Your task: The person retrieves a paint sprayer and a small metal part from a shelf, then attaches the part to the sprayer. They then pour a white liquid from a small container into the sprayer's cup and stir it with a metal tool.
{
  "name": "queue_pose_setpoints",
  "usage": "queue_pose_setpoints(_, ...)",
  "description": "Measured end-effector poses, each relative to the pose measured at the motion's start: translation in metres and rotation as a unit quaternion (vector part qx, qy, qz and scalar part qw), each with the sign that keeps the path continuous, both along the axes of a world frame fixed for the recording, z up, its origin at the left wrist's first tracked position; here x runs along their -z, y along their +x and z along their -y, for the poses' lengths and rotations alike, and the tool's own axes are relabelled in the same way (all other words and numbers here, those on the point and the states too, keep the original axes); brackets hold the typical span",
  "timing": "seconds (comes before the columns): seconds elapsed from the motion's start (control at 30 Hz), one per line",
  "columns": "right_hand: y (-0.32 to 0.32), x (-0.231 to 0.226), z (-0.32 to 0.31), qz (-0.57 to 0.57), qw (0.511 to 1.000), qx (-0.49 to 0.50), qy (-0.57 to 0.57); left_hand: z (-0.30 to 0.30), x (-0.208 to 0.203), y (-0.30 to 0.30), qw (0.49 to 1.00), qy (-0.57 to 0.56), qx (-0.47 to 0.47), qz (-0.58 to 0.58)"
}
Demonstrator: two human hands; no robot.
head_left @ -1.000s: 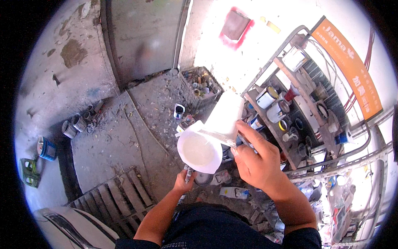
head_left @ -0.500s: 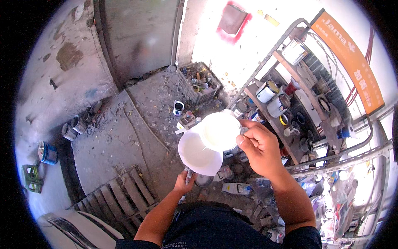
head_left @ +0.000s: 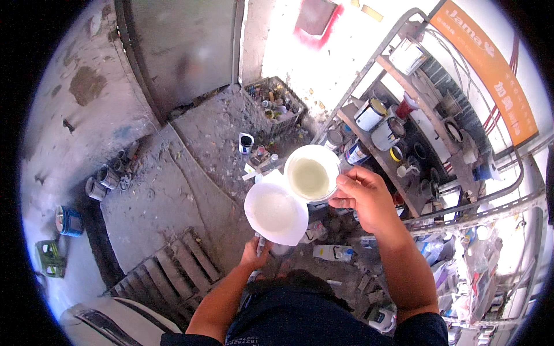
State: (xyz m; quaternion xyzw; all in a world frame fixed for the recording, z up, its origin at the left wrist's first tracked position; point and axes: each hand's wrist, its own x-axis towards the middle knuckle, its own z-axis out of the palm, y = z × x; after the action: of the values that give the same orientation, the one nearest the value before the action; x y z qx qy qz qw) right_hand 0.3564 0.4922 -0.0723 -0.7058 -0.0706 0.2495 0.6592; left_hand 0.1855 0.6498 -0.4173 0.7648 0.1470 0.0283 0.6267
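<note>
My right hand [head_left: 369, 199] pinches the rim of a round white tub [head_left: 336, 175], thumb on top and fingers below. Pale, slightly greenish liquid shows inside it. Close against its lower left is a wide white cup [head_left: 254, 193] with a flared edge and a whitish inside; whether the two touch I cannot tell. My left hand [head_left: 254, 254] is closed round a grey metal handle [head_left: 261, 242] beneath that cup. The cup hides most of the handle, so its kind does not show.
On the right a metal rack [head_left: 421, 216] carries several paint cans [head_left: 369, 115]. A crate [head_left: 277, 106] of bottles and cans stands by the far wall. A small can [head_left: 246, 143] sits on the floor, a slatted pallet [head_left: 167, 265] lies lower left, and bottles [head_left: 333, 252] lie near me.
The tub in my right hand has tipped back toward level and slightly away from the white cup, so its liquid now shows. My left hand holds nearly the same place.
</note>
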Motion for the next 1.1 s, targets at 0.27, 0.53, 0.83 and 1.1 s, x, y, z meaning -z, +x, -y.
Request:
queue_pose_setpoints(0.27, 0.029, 0.025, 0.028, -0.141, 0.983, 0.043, 0.107, 0.006, 0.022, -0.002, 1.0, 0.008, -0.006, 0.027)
queue_pose_setpoints(0.53, 0.087, 0.159, 0.085, -0.226, 0.963, 0.07, 0.13, 0.011, 0.06, -0.03, 0.961, 0.262, -0.006, -0.083)
queue_pose_setpoints(0.83, 0.096, 0.523, 0.129, -0.264, 0.928, 0.214, 0.152, 0.004, 0.08, -0.031, 0.944, 0.07, -0.25, -0.204)
queue_pose_setpoints(1.1, 0.071, 0.763, 0.105, -0.298, 0.89, 0.315, 0.142, -0.038, 0.155, -0.155, 0.903, 0.276, -0.224, -0.241)
